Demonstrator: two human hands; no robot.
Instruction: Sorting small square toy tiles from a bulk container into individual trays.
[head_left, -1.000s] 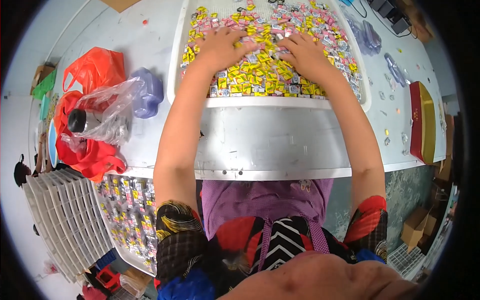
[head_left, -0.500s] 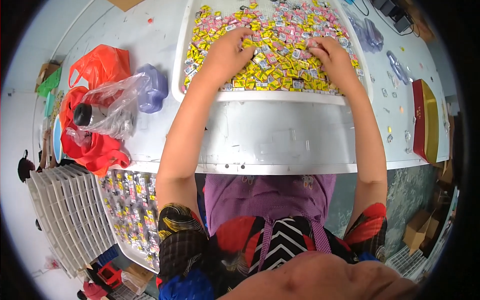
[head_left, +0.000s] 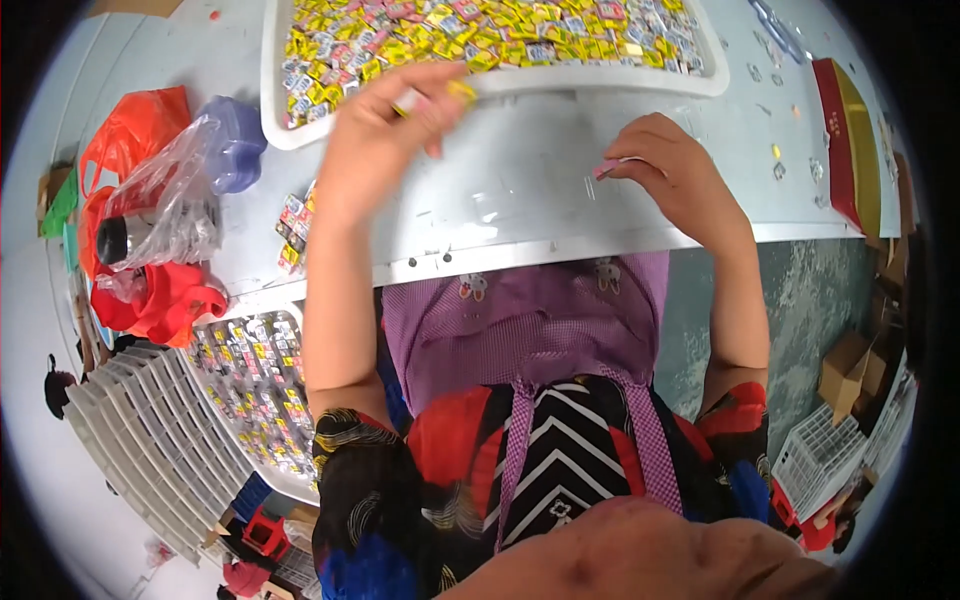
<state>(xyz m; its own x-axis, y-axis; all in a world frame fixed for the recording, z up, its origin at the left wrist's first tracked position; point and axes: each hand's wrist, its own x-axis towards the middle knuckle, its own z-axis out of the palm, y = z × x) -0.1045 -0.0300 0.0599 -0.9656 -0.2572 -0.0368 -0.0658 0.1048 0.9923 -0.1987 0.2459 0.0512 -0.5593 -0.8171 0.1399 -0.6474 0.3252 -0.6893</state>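
A white tray (head_left: 500, 84) at the far side of the table holds a thick layer of small printed blocks (head_left: 530, 50) in yellow, pink and white. My left hand (head_left: 385, 130) is just in front of the tray's near rim, slightly blurred, its fingers closed on small yellow and pink blocks (head_left: 460, 92). Over the bare tabletop to the right, my right hand (head_left: 670, 175) pinches a small pink block (head_left: 605, 170) between thumb and fingertips. Beside my left forearm, a small cluster of similar blocks (head_left: 293, 232) lies on the table.
Red bags (head_left: 135, 125), a clear plastic bag (head_left: 180, 220) around a dark-capped bottle and a bluish plastic container (head_left: 235, 145) stand left. Below the table edge are a second filled tray (head_left: 255, 390) and stacked white trays (head_left: 160, 430). A red-and-gold box (head_left: 845, 150) lies right.
Both hands have drawn back out of the tray toward me, carrying blocks. The view has shifted, so the tray sits higher, and the cluster beside my left forearm now shows.
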